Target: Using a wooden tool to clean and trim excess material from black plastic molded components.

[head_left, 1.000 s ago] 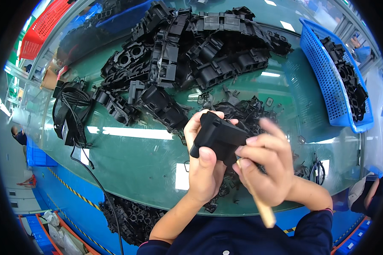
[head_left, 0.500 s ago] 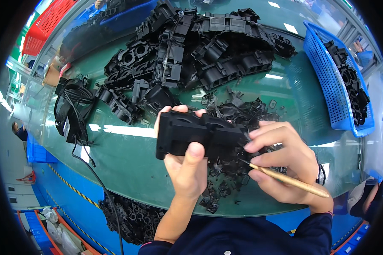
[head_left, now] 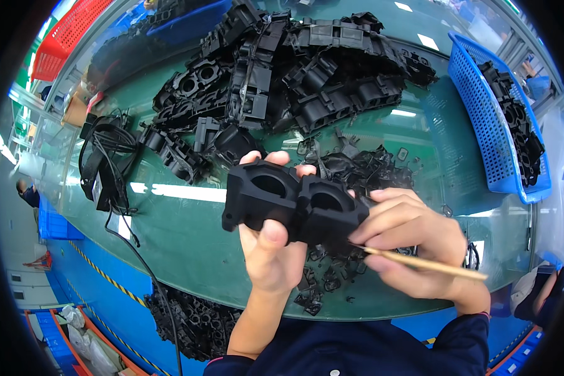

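Both hands closed: left hand [head_left: 272,266] round the part [head_left: 289,210], right hand [head_left: 420,237] pinching a tool [head_left: 448,268] at the part's right end. Edge work, I'd guess; steadiness needed next.

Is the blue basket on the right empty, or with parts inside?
Not empty: the blue basket holds black parts, visible through its open top.

Black part [head_left: 292,212], tan handle [head_left: 426,262], green tabletop [head_left: 188,241], black-and-yellow striped floor tape [head_left: 108,274]
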The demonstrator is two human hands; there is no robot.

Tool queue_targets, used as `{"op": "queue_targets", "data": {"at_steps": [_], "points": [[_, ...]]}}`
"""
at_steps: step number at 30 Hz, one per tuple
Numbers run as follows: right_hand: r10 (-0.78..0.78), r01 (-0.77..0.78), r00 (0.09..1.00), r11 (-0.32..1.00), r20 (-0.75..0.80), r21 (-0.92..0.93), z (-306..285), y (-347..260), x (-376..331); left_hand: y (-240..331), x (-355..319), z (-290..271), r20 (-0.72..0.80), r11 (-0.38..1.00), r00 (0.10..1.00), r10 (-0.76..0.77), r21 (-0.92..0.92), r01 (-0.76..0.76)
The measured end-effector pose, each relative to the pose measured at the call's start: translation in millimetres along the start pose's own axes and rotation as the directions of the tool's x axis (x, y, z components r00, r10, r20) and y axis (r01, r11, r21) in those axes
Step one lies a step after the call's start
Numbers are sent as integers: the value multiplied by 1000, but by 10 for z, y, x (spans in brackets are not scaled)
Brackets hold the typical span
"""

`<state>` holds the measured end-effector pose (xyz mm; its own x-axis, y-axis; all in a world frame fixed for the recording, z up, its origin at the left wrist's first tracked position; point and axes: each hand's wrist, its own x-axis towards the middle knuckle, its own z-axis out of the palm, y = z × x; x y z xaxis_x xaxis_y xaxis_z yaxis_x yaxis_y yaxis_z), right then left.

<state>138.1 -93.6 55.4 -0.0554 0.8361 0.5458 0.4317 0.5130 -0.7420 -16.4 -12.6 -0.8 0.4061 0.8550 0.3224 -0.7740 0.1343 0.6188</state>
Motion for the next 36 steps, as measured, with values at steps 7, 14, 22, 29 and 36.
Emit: {"op": "queue_targets", "data": {"at_steps": [7,14,22,29,36], "points": [[59,-35,988,987,-144,158,-114,17,-26,-5,12,-54,117,810,948,-295,-496,313],[13,-1,995,993,-99,119,-105,-16,-52,-8,10,-38,162,834,935,-316,-421,355],[-107,109,985,994,-132,7,-94,56,19,-111,-52,-23,283,638,875,-392,-602,480],[-39,48,992,996,-123,77,-106,44,-33,-57,2,98,244,688,872,-425,-539,486],[-117,115,992,993,-50,-31,-98,17,-2,34,1,196,201,703,848,-491,-483,522]]}}
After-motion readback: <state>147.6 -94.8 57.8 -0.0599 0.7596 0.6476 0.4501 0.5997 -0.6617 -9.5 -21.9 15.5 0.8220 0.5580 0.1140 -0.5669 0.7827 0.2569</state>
